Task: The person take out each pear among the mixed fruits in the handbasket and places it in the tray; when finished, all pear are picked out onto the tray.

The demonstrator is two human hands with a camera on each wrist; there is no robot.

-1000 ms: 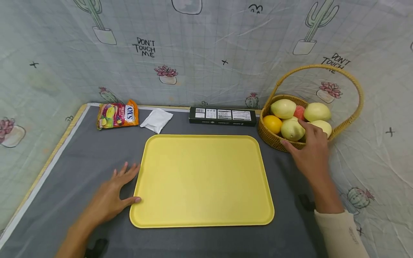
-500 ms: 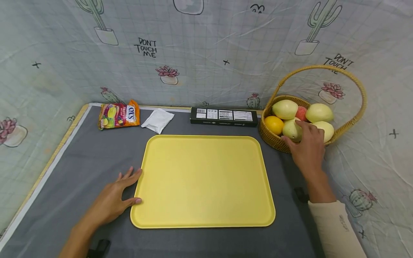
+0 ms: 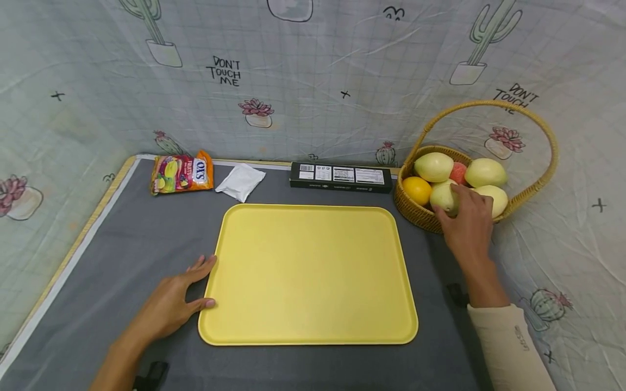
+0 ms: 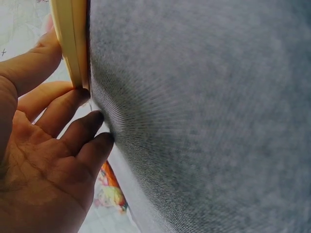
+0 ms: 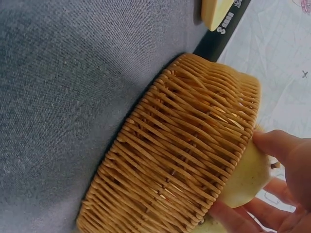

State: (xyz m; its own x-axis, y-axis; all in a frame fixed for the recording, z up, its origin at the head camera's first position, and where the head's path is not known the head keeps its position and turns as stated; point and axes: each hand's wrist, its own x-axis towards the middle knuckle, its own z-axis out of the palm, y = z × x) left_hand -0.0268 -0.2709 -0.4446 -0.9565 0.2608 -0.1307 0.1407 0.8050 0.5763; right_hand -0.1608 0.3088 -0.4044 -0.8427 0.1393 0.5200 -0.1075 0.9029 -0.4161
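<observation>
We expect the pale green fruit (image 3: 442, 196) to handle as firm and fairly light, its smooth, rounded skin a little slippery and likely to bruise under a hard squeeze; we would take hold across its widest part, clear of the stem (image 5: 275, 165). It sits at the near side of the wicker basket (image 3: 414, 214), beside the orange (image 3: 417, 190), bulging above the rim. The right hand (image 3: 468, 231) is curled about it: in the right wrist view, the thumb (image 5: 274, 144) lies on one side and the fingers on the other, parted by the fruit's breadth. We cannot tell how tightly they press. The left hand (image 3: 168, 304) has its fingers spread at the left edge of the yellow tray (image 3: 308, 277), thumb over the rim.
</observation>
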